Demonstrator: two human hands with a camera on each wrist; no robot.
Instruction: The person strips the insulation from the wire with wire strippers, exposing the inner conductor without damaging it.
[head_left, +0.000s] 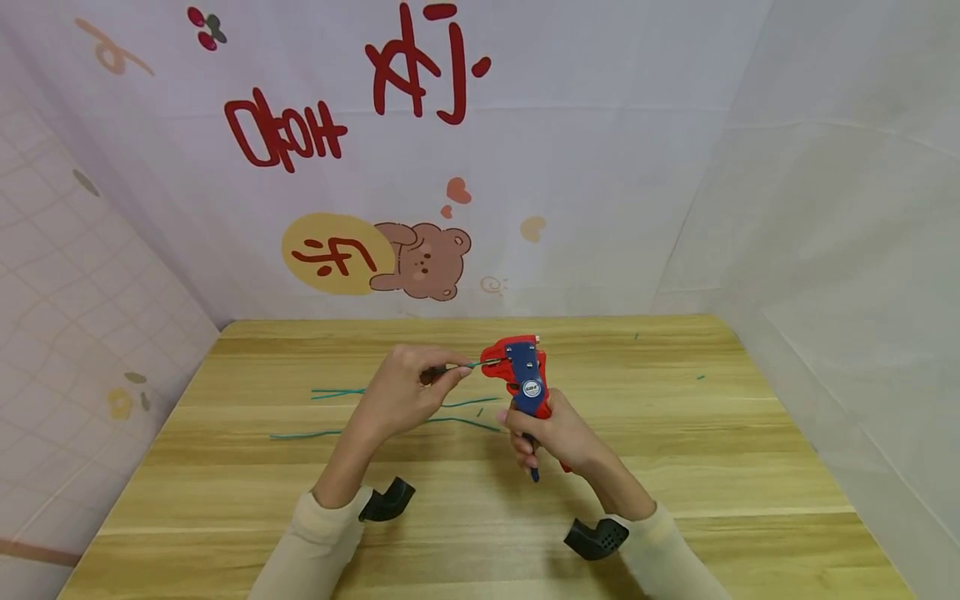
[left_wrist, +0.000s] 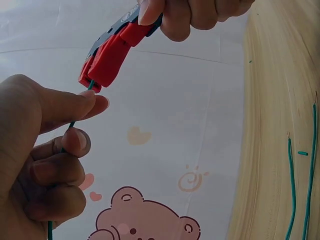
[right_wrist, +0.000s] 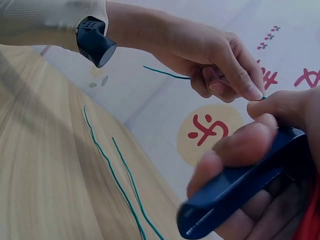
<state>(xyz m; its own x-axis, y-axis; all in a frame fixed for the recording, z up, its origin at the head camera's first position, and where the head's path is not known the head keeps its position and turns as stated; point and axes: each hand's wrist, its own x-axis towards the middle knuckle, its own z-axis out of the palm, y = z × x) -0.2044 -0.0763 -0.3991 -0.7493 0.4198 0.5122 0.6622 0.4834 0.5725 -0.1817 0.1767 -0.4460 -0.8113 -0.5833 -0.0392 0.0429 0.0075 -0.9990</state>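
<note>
My left hand (head_left: 405,392) pinches a green wire (left_wrist: 91,85) between thumb and index finger, and the rest of the wire runs back past the curled fingers. The wire's front end goes into the mouth of a red and blue wire stripper (head_left: 525,362). My right hand (head_left: 558,429) grips the stripper by its handles, fingers wrapped round the blue lever (right_wrist: 235,197). In the right wrist view the wire's tail (right_wrist: 165,73) sticks out behind the left hand. Inside the stripper the wire's tip is hidden.
Two more green wires (left_wrist: 292,185) lie lengthwise on the wooden table (head_left: 675,467), with bare ends in the left wrist view. A short green offcut (left_wrist: 302,153) lies beside them; tiny green bits (head_left: 701,377) lie farther right. A printed cloth wall (head_left: 600,167) stands behind the table.
</note>
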